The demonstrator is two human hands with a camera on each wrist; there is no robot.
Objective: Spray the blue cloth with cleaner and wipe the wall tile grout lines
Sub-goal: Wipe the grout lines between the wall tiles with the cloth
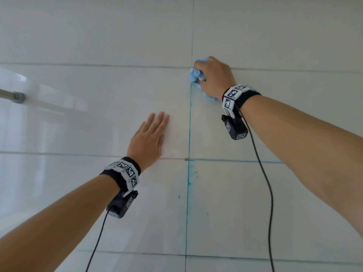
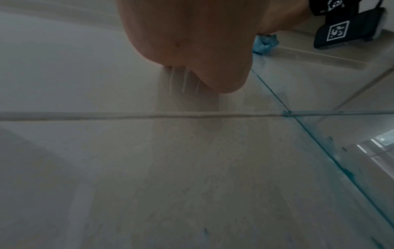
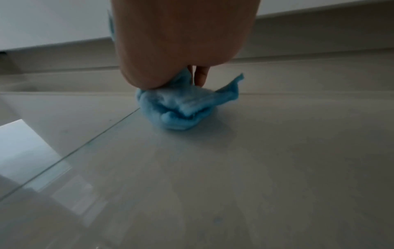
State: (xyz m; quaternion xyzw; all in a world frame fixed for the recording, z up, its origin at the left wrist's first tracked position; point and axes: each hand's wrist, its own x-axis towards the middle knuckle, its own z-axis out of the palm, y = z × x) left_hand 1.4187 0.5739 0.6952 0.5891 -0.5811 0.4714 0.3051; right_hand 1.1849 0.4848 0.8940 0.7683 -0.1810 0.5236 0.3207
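My right hand [image 1: 213, 75] grips a bunched light-blue cloth [image 1: 194, 74] and presses it against the white wall tiles, right where the vertical grout line [image 1: 189, 130] meets a horizontal one. In the right wrist view the crumpled cloth [image 3: 183, 109] sits under the palm [image 3: 179, 42] on the tile. The vertical grout line is stained teal below the cloth, with teal splashes [image 1: 190, 179] lower down. My left hand [image 1: 150, 138] lies flat on the tile, fingers straight, left of that line. The left wrist view shows the palm's heel [image 2: 192, 42] and the cloth [image 2: 265, 43] far off.
A grey metal rod [image 1: 11, 95] juts in at the left edge. Another teal-stained horizontal grout line [image 1: 235, 160] runs right from the crossing below my left hand. Black cables [image 1: 263, 183] hang from both wrist cameras. Glossy tiles reflect a bright window [image 3: 19, 143].
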